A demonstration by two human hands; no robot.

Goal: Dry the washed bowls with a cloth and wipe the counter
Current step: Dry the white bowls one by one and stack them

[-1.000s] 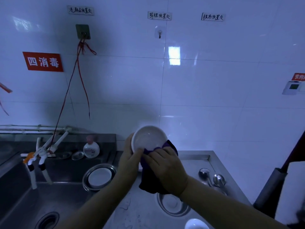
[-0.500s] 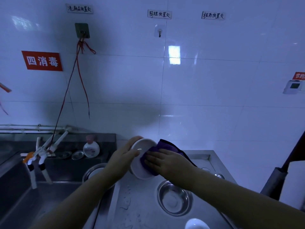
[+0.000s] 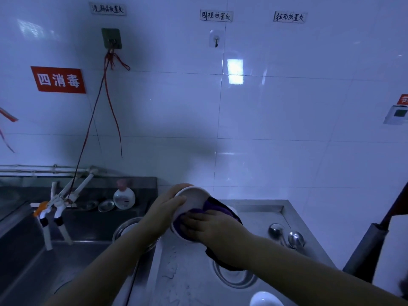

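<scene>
My left hand [image 3: 164,214] grips a white bowl [image 3: 194,198] by its rim and holds it tilted on edge above the steel counter [image 3: 192,270]. My right hand [image 3: 209,226] presses a dark purple cloth [image 3: 217,206] into the bowl's inside; the cloth's tail hangs below my wrist. A steel bowl [image 3: 235,277] lies on the counter under my right forearm. Another white bowl [image 3: 265,299] shows at the bottom edge.
The sink basin [image 3: 44,261] lies to the left, with a steel dish [image 3: 128,228] at its corner, white taps [image 3: 59,208] and a soap bottle [image 3: 124,196] behind. Two metal spoons [image 3: 287,236] rest on the counter at the right. A white tiled wall stands close behind.
The bowl has turned from facing me to tilted on edge and dropped lower. My right hand with the cloth has moved down inside the bowl.
</scene>
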